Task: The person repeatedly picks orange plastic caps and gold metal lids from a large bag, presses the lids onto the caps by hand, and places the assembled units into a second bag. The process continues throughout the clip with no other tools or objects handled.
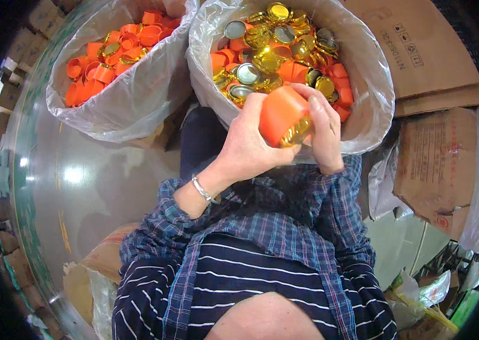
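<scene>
Between my two hands is an orange plastic cap (282, 113) with a shiny gold metal lid (297, 131) at its lower right end. My left hand (246, 141) wraps the cap from the left, its fingers closed round it. From the right, my right hand (325, 127) grips the same piece, fingers over the top and side. Both hands are over the near rim of a box lined with clear plastic (372, 107), which holds many loose gold lids (259, 37) and orange caps. Part of the gold lid is hidden by my fingers.
To the left stands another plastic-lined container (137, 110) with orange caps (149, 35), some with gold lids. Cardboard sheets (420, 39) lie at the right, with a brown carton (435, 164) and clear plastic below them. A cardboard box (106, 249) sits at lower left on the grey floor.
</scene>
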A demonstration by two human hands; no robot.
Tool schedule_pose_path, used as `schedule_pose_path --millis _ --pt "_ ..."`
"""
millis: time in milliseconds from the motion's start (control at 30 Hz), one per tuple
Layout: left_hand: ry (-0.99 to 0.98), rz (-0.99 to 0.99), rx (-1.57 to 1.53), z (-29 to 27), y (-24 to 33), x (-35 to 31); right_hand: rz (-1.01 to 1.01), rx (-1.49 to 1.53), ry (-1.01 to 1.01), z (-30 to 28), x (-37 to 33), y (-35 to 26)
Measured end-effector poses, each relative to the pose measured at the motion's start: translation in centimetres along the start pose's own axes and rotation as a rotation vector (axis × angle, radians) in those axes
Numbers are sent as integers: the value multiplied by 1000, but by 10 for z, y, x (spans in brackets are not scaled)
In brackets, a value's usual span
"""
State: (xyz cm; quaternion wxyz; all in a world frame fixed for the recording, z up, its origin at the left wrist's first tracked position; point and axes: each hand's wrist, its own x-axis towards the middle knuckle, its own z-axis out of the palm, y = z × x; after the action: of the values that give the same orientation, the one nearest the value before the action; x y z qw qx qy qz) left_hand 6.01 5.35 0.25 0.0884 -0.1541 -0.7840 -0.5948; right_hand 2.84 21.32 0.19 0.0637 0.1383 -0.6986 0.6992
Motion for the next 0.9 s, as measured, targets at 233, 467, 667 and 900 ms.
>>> schedule_pose_path --millis 233,467,667,900 --pt "-142 -63 23 -1 10 2 -150 -279 -25 -5 -4 -14" --pt "-248 -96 9 -10 5 12 66 25 60 0 -6 5" --pt "-158 -132 -736 3 -8 5 568 1010 152 -6 -2 18" --pt "233 -262 -809 28 -18 -1 230 369 402 22 -10 17"
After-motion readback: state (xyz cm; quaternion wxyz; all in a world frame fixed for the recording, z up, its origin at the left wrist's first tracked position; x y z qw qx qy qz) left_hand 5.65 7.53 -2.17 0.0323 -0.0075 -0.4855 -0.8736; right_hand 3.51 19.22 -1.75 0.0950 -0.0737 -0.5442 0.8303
